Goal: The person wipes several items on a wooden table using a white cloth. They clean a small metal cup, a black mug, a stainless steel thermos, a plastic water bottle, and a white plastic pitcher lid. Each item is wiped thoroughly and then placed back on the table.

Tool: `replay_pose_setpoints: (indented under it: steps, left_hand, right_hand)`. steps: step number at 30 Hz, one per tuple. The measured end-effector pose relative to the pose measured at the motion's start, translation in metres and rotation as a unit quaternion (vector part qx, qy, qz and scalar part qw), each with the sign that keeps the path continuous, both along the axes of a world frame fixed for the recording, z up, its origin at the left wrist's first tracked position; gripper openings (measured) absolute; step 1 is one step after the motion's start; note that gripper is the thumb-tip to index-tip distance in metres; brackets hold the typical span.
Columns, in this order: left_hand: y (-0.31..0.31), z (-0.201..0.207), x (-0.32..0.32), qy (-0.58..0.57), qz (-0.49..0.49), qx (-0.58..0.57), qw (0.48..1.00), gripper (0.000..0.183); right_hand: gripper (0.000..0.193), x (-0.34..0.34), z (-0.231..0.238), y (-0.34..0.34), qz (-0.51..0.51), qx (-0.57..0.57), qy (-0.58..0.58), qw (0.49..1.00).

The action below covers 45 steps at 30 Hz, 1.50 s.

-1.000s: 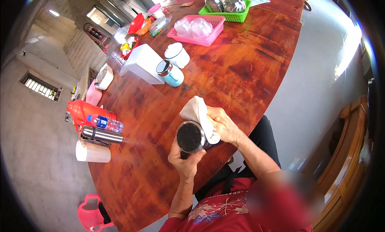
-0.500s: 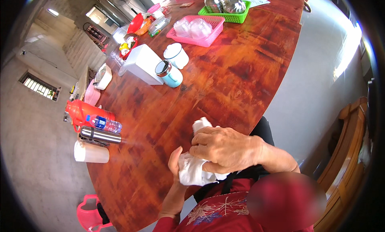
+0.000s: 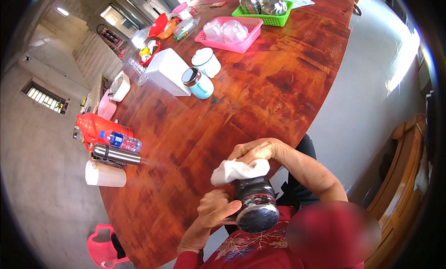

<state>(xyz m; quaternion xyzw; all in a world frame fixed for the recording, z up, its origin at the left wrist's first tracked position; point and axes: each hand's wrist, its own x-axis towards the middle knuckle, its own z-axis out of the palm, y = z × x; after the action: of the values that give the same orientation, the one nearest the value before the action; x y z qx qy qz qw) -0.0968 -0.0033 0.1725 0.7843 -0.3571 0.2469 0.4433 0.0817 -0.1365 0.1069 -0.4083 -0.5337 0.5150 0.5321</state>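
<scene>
A black, scuffed cylinder with a thin red ring, shaped like a cup or a camera lens, is held tilted over the near edge of the table; I cannot tell its exact kind. Its rounded dark end points toward me. My left hand closes on its left side, thumb on top, other fingers partly hidden. Against its far end lies a crumpled white cloth, gripped by my right hand, whose fingers are bent over it.
The brown wooden table carries a red thermos jug, a plastic bottle, a steel flask and a white container at left. Farther off are a light-blue tumbler, an enamel mug, a white box and a pink basket.
The black cylinder has come into sight. My right hand and the cloth have shifted up and away to its far end; my left hand has turned and moved down along its side.
</scene>
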Motion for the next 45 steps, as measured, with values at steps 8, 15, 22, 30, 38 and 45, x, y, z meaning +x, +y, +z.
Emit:
replay_pose_setpoints:
  steps: [8,15,22,30,38,45]
  left_hand:
    - [0.001,-0.025,0.016,-0.018,0.281,-0.124,0.951,0.065]
    - [-0.015,-0.028,0.045,0.116,0.271,-0.428,0.855,0.045]
    - [-0.022,-0.011,0.063,0.145,0.274,-0.492,0.813,0.035]
    - [-0.005,-0.018,0.042,0.228,0.189,-0.502,0.813,0.025]
    - [0.027,-0.032,0.048,0.168,0.275,-0.458,0.828,0.041]
    - [0.081,-0.061,0.113,0.101,0.337,-0.356,0.866,0.044]
  right_hand:
    - [0.056,-0.046,-0.027,-0.009,-0.292,0.121,0.412,0.855]
    - [0.037,-0.054,-0.022,0.016,-0.641,0.036,0.032,0.766]
    - [0.08,-0.078,0.0,0.024,-0.705,0.082,-0.391,0.587]
    - [0.095,-0.073,-0.037,0.007,-0.512,0.101,0.116,0.845]
    - [0.051,-0.045,-0.057,-0.013,-0.571,-0.004,0.037,0.82]
    - [0.071,-0.029,-0.049,-0.012,-0.515,-0.186,-0.553,0.628]
